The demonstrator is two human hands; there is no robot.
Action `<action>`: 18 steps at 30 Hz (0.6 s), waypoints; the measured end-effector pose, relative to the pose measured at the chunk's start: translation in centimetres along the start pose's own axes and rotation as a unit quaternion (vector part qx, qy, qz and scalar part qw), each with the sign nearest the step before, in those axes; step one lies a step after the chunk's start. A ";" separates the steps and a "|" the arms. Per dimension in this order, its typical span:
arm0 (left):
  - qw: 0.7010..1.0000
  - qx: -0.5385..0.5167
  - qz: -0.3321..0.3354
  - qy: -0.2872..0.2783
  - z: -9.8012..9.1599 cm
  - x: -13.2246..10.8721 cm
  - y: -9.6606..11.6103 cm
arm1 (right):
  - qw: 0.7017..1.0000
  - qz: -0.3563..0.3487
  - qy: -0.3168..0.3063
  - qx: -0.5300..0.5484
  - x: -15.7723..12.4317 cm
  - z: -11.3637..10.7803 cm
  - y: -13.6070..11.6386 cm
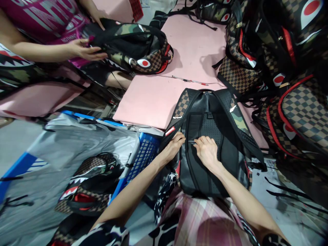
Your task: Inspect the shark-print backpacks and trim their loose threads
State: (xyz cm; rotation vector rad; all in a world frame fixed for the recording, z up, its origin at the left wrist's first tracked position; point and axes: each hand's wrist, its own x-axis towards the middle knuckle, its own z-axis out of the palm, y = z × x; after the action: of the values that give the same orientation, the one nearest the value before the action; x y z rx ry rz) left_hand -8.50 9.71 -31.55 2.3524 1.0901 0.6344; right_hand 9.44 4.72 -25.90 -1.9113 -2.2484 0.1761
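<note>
A black backpack (222, 167) lies with its padded back panel up, its lower end at my lap and its shoulder straps spread toward the far side. My left hand (176, 143) is closed at the left edge of the panel, fingers curled on the backpack's fabric beside a strap. Over the middle of the panel, my right hand (207, 150) grips small thread snips (191, 142), whose metal tip points left toward my left hand. Most of the snips is hidden inside my fingers. The strap tops carry checkered and camouflage patches.
Pink table (146, 99) extends ahead. Across it, a person's hand (88, 50) touches another backpack (143, 51). Checkered backpacks (304, 109) are piled at right. A blue basket (146, 150) lined with grey plastic holds more backpacks (89, 184) at lower left.
</note>
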 end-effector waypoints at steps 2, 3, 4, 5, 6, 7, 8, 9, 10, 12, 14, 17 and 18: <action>1.000 -0.018 -0.007 -0.016 0.0 0.1 0.2 | 1.000 -0.001 -0.001 0.003 0.0 0.0 -0.1; 0.999 -0.030 -0.011 -0.023 0.0 0.2 0.4 | 1.000 -0.002 -0.002 0.005 0.1 0.1 -0.2; 0.999 -0.042 -0.016 -0.026 -0.1 0.3 0.5 | 1.000 -0.003 -0.002 0.005 0.1 0.1 -0.3; 0.998 -0.059 -0.025 -0.021 -0.3 0.4 0.7 | 1.000 -0.004 -0.002 0.005 0.2 0.2 -0.4; 0.996 -0.083 -0.042 -0.011 -0.5 0.5 0.9 | 1.000 -0.005 -0.004 0.004 0.3 0.3 -0.5; 0.991 -0.119 -0.068 0.006 -0.9 0.7 1.1 | 1.000 -0.007 -0.007 0.006 0.4 0.4 -0.6; 0.980 -0.169 -0.103 0.026 -1.4 0.9 1.2 | 1.000 -0.009 -0.011 0.013 0.5 0.5 -0.7; 0.960 -0.234 -0.145 0.050 -2.1 1.2 1.4 | 0.999 -0.007 -0.017 0.027 0.6 0.6 -0.7; 0.930 -0.308 -0.187 0.078 -2.9 1.5 1.5 | 0.998 -0.003 -0.021 0.051 0.6 0.6 -0.7; 0.846 -0.452 -0.244 0.139 -5.1 2.5 1.8 | 0.992 0.010 -0.025 0.126 0.5 0.2 -0.3; 0.783 -0.543 -0.245 0.178 -7.3 3.4 2.2 | 0.978 0.021 -0.018 0.209 -0.1 -1.1 0.8; 0.808 -0.517 -0.211 0.189 -9.3 4.5 2.6 | 0.968 0.058 0.047 0.240 -1.6 -4.5 4.3; 0.832 -0.479 -0.206 0.191 -9.5 4.7 2.4 | 0.968 0.088 0.092 0.217 -2.2 -5.6 6.0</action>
State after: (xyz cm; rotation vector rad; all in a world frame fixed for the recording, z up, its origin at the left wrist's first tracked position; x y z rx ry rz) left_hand -9.88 14.09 -21.73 1.1114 1.0313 1.1659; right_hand 16.81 3.34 -21.82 -1.7986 -1.7435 0.4549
